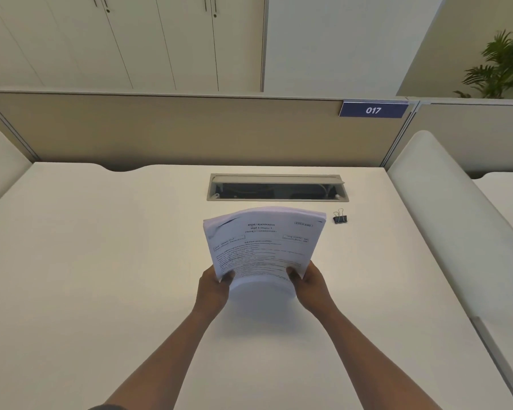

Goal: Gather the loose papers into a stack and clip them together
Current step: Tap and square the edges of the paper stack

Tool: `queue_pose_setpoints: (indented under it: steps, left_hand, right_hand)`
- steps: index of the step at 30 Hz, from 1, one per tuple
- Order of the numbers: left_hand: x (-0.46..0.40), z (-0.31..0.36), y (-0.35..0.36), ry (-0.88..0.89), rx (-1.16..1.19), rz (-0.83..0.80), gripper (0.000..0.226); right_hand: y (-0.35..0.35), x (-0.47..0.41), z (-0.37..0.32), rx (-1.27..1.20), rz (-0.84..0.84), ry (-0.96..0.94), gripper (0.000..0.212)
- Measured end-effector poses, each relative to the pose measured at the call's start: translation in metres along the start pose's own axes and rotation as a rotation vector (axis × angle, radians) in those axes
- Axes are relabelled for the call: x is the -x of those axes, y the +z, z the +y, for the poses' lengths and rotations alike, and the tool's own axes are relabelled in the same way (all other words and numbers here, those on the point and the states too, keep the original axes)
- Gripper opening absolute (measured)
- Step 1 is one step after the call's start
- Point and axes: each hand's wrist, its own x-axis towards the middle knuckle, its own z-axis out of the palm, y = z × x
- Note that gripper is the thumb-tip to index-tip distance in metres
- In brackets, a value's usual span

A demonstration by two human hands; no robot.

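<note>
Between both hands' grip, paper stack (262, 247); binder clip (340, 217) apart.

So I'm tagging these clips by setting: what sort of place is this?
Most likely an open-plan office workstation. A beige partition with a numbered sign reading 017 backs the white desk, which has a built-in cable tray; tall cabinets stand behind.
</note>
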Motion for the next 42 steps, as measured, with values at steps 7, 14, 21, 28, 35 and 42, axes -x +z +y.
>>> queue_pose_setpoints:
  steps: [7,14,21,28,35,42]
  left_hand:
    - [-0.004,0.008,-0.006,-0.016,-0.021,-0.061,0.025]
    - [-0.007,0.014,-0.021,-0.106,0.094,-0.224,0.028]
    - [0.007,0.011,0.002,-0.355,0.403,-0.043,0.025]
    - [0.032,0.01,0.038,-0.488,0.68,-0.055,0.035]
    - [0.038,0.004,0.037,-0.492,0.82,-0.127,0.039]
    - [0.002,-0.006,-0.01,-0.548,0.841,0.01,0.025]
  right_hand:
    - [-0.009,-0.006,-0.007,0.068,-0.035,-0.023,0.033]
    - [-0.027,-0.01,-0.009,-0.019,-0.146,0.126,0.036]
    - [-0.015,0.021,-0.004,-0.759,-0.047,0.446,0.037]
    - [0.043,0.034,-0.017,-0.914,0.056,0.359,0.046]
    - [0.032,0.032,-0.007,-0.712,0.121,0.297,0.045]
    - [-0.012,0.027,0.007,-0.567,0.026,0.439,0.042]
